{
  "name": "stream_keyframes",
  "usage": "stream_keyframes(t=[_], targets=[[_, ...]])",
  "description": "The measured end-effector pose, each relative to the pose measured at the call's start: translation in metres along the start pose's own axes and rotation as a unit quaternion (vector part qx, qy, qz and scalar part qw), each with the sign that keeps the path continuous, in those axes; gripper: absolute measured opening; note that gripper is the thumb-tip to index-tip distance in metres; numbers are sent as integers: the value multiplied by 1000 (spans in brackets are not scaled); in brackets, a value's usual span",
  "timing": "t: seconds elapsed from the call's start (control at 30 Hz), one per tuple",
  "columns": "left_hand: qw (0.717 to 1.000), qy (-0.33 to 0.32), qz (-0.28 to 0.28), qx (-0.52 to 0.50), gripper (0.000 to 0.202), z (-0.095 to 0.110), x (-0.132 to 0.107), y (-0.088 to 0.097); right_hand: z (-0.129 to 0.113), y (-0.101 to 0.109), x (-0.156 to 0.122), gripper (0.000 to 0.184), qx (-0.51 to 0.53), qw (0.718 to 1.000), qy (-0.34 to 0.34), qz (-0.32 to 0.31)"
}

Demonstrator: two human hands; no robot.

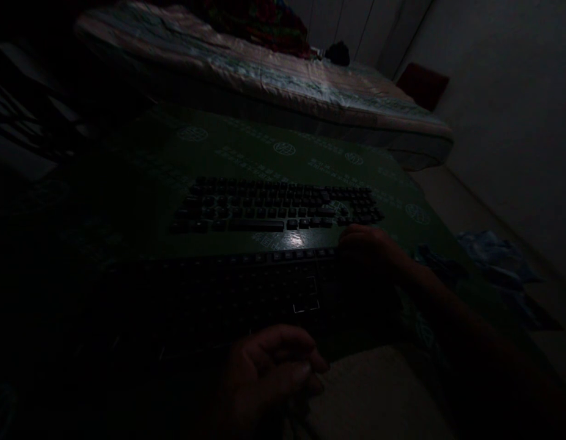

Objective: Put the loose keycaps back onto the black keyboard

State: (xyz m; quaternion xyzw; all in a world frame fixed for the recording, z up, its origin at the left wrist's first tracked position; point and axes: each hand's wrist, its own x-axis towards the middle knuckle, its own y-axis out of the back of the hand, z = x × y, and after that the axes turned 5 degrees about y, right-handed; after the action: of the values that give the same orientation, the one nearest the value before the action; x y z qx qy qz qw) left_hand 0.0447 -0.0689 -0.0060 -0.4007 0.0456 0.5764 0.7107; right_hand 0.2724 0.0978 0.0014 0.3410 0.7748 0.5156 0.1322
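Note:
A black keyboard base [255, 293] lies along the near side of the green table, most of its keys off. Beyond it, loose black keycaps [260, 212] are laid out in keyboard order. My right hand [368, 244] is over the far right part of the base, its fingers bent together; what they grip, if anything, is hidden. Close to the base's front edge is my left hand [278, 366], fingers curled toward the thumb. Darkness hides whatever may be between them.
The green tabletop [246, 131] bears printed white emblems. Behind it stands a bed with a patterned mattress [274, 73]. A dark metal rack or chair [30, 116] is at the left. Crumpled cloth [498, 253] lies at the right, by the wall.

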Motion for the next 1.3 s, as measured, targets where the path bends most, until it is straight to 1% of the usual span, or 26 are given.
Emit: stream_keyframes(t=[0.17,0.37,0.57,0.67,0.83,1.0,1.13,1.3], targets=[[1000,2,2,10,16,0,-1,0,-1,1,2,12,-1,1000,-8,-7],[1000,1,4,0,21,2,-1,-1,0,2,5,12,-14,1000,-11,-14],[1000,14,3,4,22,2,-1,0,-1,2,6,13,-16,1000,-8,-19],[1000,11,10,2,21,1,-2,0,0,3,5,13,-15,1000,-7,-22],[1000,8,6,18,20,-1,0,2,0,4,3,12,-15,1000,-14,-22],[1000,10,0,12,21,0,1,1,0,3,3,11,-31,999,-11,-14],[1000,8,9,11,21,1,-1,0,2,1,4,12,-31,999,-9,-16],[1000,20,9,13,22,-1,-1,1,3,2,4,11,-23,999,-2,-23]])
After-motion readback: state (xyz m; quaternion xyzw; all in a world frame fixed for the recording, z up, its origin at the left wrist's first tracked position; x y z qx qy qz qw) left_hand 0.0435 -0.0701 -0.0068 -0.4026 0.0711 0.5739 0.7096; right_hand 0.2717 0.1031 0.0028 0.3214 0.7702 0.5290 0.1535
